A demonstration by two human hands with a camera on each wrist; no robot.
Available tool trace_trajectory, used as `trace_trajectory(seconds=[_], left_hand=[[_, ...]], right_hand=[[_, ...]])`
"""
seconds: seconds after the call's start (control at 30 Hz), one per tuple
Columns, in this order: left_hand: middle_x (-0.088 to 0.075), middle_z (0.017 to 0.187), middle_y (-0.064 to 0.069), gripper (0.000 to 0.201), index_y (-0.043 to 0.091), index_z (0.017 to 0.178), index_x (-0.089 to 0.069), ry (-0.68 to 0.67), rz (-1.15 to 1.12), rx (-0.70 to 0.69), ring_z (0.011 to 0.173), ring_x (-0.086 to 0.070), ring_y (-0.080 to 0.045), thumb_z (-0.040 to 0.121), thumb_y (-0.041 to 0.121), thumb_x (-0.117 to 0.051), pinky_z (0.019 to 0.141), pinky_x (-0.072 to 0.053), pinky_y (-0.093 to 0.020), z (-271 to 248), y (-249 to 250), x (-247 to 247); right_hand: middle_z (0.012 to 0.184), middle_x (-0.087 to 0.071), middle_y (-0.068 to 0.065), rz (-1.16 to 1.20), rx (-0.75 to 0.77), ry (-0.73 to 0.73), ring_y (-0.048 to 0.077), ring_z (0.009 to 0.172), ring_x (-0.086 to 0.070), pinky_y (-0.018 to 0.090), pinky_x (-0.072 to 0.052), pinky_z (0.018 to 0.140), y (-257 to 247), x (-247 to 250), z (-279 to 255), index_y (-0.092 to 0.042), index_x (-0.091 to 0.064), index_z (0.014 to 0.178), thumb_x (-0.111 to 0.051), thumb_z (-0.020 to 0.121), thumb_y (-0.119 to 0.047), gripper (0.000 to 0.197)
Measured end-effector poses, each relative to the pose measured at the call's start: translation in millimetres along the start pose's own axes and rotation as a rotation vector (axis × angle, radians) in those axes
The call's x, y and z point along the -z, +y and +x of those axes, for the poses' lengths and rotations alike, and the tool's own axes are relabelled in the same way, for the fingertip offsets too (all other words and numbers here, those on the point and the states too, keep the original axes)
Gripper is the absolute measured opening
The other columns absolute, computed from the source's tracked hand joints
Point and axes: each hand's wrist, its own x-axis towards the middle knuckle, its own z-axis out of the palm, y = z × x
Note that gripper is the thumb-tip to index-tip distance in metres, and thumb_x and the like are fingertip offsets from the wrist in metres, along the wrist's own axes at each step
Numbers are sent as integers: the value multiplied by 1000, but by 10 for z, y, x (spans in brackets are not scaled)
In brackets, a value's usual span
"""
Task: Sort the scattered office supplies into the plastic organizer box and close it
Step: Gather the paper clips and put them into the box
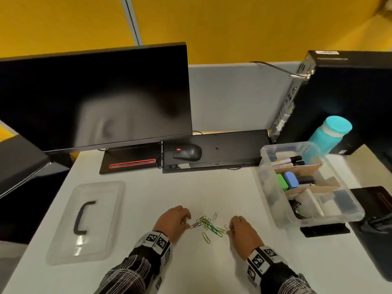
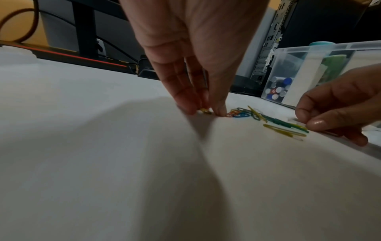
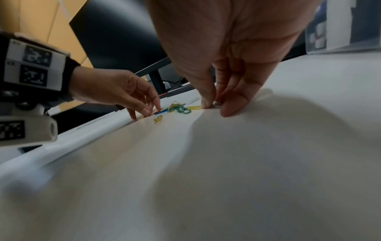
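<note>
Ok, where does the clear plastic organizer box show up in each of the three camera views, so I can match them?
Head: organizer box at right, mid-height, open, beside the right hand.
Left wrist: upper right, its clear wall with marker caps behind it.
Right wrist: top right corner, only a blurred clear corner.
Shared landmark: the pile of coloured paper clips on the desk between the hands.

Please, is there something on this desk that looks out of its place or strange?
Yes. Coloured paper clips lie loose on the desk between the left hand and the right hand, outside the open box. Its lid lies apart on the left. The keyboard lies upside down, with the mouse on it.
</note>
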Motion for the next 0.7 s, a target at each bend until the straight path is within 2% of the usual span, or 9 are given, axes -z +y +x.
trace_trajectory(seconds=[0.13,0.23,0.3,0.37,0.43,0.47,0.57,0.63,0.7], left_hand=[[-53,83,11,17,21,106,-59,1,-2,5,79,-50,-9,88,24,-58,75,-42,-21,15,-1,-1],[-53,92,11,23,22,110,-56,-15,-39,-27,82,-52,-8,87,21,-58,80,-46,-21,-16,-24,29],[-48,100,12,24,21,111,-56,-45,-46,-84,86,-52,-7,88,14,-56,83,-45,-19,-35,-68,56],[-46,105,12,27,19,112,-58,-76,-4,-144,87,-51,-6,88,7,-50,83,-42,-16,-37,-131,88],[-50,109,8,26,18,111,-60,-91,48,-174,89,-53,-9,89,7,-51,82,-41,-16,-29,-173,128],[-53,111,6,24,18,111,-61,-90,78,-184,91,-55,-11,90,10,-52,83,-43,-19,-23,-186,144],[-56,112,3,20,19,109,-62,-75,146,-194,98,-57,-16,92,18,-53,84,-46,-27,-15,-192,168],[-56,112,3,20,20,111,-61,-68,169,-200,99,-56,-16,93,20,-52,84,-46,-28,-12,-184,156],[-56,112,3,23,20,115,-57,-73,181,-195,100,-55,-15,93,22,-52,83,-45,-27,-8,-168,144]], right_hand=[[110,-50,4,-59,-46,32,19,100,-54,21,-38,74,-71,-31,44,-9,-53,107,-44,94,-16,17],[92,-50,1,21,-94,34,15,81,-50,20,-34,63,-55,6,69,-13,-52,95,-47,90,-13,7],[76,-51,1,365,-145,40,15,66,-48,25,-42,63,35,54,88,-14,-46,79,-55,85,-9,12],[66,-52,7,900,-240,31,20,58,-51,38,-51,66,81,142,82,-10,-44,71,-54,86,-1,19],[58,-48,11,1310,-319,23,23,49,-48,34,-47,54,69,219,90,-6,-41,64,-41,80,7,20],[57,-45,12,1362,-330,41,22,46,-45,29,-41,49,53,241,100,-6,-39,62,-34,77,10,23],[62,-43,9,1022,-235,48,16,47,-41,24,-34,45,10,215,108,-9,-40,68,-27,88,9,30],[68,-44,2,621,-76,-14,12,57,-41,22,-36,55,-14,121,90,-15,-40,77,-38,95,-8,20],[69,-46,-2,422,-2,-91,11,60,-42,22,-37,60,-59,37,72,-19,-39,87,-50,93,-22,13]])
